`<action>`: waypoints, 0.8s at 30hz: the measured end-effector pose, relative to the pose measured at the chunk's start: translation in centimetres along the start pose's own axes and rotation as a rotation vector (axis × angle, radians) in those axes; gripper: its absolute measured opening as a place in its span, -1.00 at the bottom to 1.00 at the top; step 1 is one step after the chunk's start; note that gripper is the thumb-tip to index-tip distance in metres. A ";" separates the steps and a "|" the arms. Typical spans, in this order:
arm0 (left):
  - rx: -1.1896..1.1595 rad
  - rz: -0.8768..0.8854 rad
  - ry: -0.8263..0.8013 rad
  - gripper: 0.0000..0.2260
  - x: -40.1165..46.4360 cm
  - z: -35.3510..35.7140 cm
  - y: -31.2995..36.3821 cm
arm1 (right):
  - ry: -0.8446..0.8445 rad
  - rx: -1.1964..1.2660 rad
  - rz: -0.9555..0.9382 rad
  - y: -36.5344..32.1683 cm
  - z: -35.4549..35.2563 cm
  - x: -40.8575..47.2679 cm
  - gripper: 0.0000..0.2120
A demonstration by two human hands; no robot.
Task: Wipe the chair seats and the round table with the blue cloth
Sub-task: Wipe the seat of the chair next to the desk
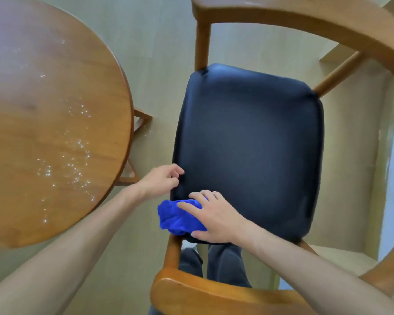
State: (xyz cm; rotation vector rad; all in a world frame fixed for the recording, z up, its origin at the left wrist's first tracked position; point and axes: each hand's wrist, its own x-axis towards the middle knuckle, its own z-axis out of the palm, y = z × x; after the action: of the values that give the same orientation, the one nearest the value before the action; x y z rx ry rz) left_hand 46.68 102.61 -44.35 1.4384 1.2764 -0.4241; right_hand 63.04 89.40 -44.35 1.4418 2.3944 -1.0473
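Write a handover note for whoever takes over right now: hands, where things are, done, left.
Right hand: fingers spread flat, pressing the cloth onto the near-left corner of the seat.
Left hand: at the seat's left edge, fingers loosely curled; whether it grips the edge can't be told.
Cloth: bunched, partly overhanging the seat's edge.
Table: to the left, droplets still scattered on its top, so not wiped yet.
Done: wiping of this seat is under way; how much is covered can't be told.
Left: finish this seat, any other chair seats, then the table.
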 end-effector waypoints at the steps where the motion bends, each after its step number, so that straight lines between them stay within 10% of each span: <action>1: 0.097 0.038 0.059 -0.62 0.1 0.0 -0.2 | -0.039 -0.059 0.006 -0.7 0.4 0.5 -0.31; 14: 0.024 0.110 0.101 -0.45 0.9 2.6 1.1 | 0.128 -0.133 0.277 -1.2 0.9 3.6 -0.34; 24: 0.480 0.089 0.111 -0.46 0.9 6.3 0.6 | -0.182 -0.397 -0.397 0.3 4.3 -2.2 -0.48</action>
State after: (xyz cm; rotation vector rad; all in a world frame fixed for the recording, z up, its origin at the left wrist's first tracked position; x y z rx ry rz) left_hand 49.89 97.66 -46.89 1.9365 1.2422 -0.6272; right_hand 63.53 85.18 -46.69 0.7305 2.6126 -0.6720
